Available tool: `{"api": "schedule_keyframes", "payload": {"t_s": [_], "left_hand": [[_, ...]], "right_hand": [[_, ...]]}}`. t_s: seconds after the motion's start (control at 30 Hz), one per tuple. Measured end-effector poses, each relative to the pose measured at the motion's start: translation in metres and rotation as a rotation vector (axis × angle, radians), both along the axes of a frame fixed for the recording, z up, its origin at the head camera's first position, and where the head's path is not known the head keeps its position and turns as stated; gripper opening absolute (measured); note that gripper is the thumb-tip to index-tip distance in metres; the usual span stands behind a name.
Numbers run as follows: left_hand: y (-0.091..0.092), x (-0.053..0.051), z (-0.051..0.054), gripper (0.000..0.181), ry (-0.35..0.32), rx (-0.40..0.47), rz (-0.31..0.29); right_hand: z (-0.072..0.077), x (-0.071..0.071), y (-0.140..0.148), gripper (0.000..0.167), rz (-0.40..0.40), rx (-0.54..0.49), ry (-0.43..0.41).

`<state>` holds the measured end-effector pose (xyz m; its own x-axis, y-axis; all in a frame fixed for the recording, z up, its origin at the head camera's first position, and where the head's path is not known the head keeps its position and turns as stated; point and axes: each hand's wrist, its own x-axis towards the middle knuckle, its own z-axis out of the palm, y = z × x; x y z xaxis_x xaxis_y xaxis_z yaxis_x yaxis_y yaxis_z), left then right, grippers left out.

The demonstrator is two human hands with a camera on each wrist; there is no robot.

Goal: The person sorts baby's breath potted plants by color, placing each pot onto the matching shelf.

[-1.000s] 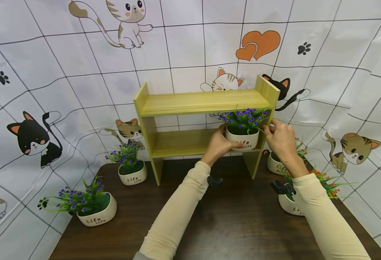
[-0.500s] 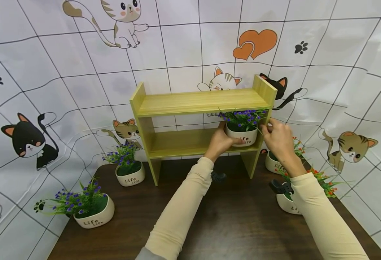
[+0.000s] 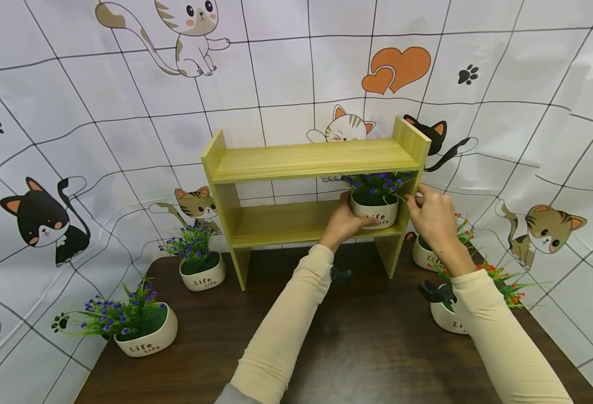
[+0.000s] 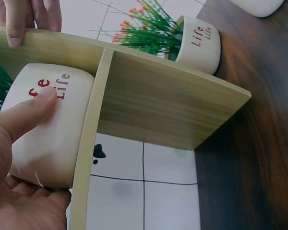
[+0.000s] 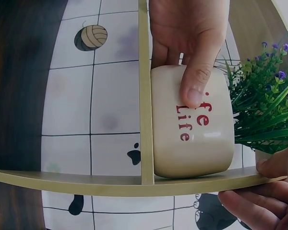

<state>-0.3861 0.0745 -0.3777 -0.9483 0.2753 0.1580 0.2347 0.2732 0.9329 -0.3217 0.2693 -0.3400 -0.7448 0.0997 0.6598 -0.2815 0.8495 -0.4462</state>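
In the head view a white oval pot [image 3: 374, 213] with purple flowers [image 3: 377, 183] sits at the right end of the lower board of a light wooden shelf [image 3: 281, 220]. My left hand [image 3: 344, 221] grips this potted plant, thumb across the lettered front and fingers around its left side. The right wrist view shows the pot [image 5: 194, 148] resting against the board, close to the side panel. At that panel's front edge is my right hand [image 3: 435, 219], pinching it with the thumb [image 5: 276, 165] inside and the fingers [image 5: 257, 206] outside.
Two white pots with purple flowers [image 3: 203, 278] [image 3: 147, 342] stand left of the shelf on the dark wooden table [image 3: 357, 359]. On the right are two pots with orange flowers [image 3: 423, 255] [image 3: 448, 318], partly behind my right arm. A cat-patterned wall covering [image 3: 281, 67] rises behind.
My left hand has pushed the potted plant back into the shelf; its flowers, earlier in front of the upper board's edge, are now under it. My right hand stays at the side panel.
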Motion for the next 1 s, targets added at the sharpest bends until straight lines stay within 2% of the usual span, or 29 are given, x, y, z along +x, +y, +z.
{"api": "schedule_keyframes", "payload": {"t_s": [0.33,0.57,0.8,1.0], "left_hand": [[0.001,-0.002,-0.001,0.100,0.023,-0.002,-0.035],[0.001,-0.002,-0.002,0.102,0.015,-0.023,-0.021],[-0.008,0.005,0.001,0.102,0.032,-0.039,-0.055],[-0.026,0.015,0.007,0.100,0.024,-0.069,-0.064]], "right_hand": [[0.000,0.000,-0.001,0.027,-0.004,-0.004,0.005],[-0.002,-0.002,0.000,0.027,-0.009,0.001,0.005],[-0.002,-0.001,0.000,0.027,-0.013,0.000,0.011],[-0.002,0.000,-0.001,0.027,-0.007,0.004,0.014]]}}
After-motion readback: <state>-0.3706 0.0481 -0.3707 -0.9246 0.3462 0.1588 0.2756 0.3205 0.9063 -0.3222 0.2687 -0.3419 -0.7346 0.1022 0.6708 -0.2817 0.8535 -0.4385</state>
